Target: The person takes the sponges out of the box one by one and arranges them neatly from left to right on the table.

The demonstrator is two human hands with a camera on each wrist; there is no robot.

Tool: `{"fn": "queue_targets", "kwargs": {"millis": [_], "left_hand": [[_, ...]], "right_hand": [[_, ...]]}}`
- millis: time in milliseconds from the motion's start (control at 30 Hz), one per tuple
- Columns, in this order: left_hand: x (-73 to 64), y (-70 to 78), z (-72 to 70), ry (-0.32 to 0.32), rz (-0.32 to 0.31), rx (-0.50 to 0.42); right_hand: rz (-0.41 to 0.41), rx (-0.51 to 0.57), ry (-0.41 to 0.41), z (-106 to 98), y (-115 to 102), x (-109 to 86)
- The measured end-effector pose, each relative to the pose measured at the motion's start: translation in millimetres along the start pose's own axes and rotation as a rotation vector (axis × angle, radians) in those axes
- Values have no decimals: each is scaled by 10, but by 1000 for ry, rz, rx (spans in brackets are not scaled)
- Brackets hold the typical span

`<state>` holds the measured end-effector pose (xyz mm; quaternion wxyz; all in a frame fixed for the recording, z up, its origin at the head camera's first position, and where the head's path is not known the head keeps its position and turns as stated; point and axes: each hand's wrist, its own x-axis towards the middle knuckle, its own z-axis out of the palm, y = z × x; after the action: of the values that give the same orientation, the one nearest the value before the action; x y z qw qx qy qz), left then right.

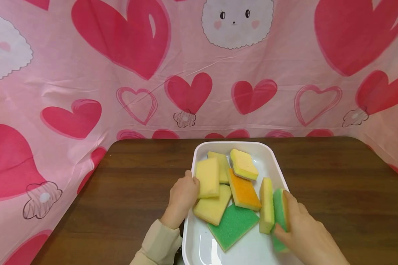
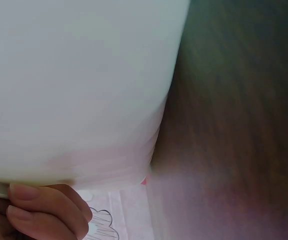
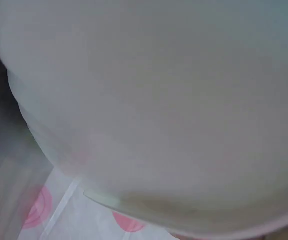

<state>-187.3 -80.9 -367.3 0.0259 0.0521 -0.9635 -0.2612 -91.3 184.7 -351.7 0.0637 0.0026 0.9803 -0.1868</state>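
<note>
A white tray (image 1: 201, 244) holds several sponges. At its left rim my left hand (image 1: 182, 195) grips the edge of a pale yellow sponge (image 1: 208, 177), thumb against its side. In the left wrist view, the curled fingers (image 2: 49, 212) show right at the rim. At the right rim my right hand (image 1: 303, 226) grips a green and yellow sponge (image 1: 280, 209) that stands on edge, fingers over its outer side. Beside it a yellow sponge (image 1: 266, 206) also stands on edge. The right wrist view shows mainly the tray's pale outer wall (image 3: 149, 110), with the hand hidden.
In the tray lie an orange-topped sponge (image 1: 244, 191), a green sponge (image 1: 233, 225), a yellow sponge (image 1: 213, 209), another yellow one behind (image 1: 223, 165) and a thick yellow one (image 1: 244, 164). The tray stands on a brown wooden table (image 1: 136, 176). A pink heart-patterned cloth (image 1: 219, 66) hangs behind.
</note>
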Motion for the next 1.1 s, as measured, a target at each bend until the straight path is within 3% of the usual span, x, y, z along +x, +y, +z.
{"fn": "queue_targets", "kwargs": {"millis": [300, 733, 1100], "left_hand": [[-4, -16, 2, 13, 9, 3], [4, 4, 0, 6, 10, -8], [3, 13, -6, 6, 0, 7]], "right_hand": [[-58, 11, 129, -91, 39, 16], [-51, 74, 184, -442, 130, 107], [-44, 240, 296, -630, 384, 249]]}}
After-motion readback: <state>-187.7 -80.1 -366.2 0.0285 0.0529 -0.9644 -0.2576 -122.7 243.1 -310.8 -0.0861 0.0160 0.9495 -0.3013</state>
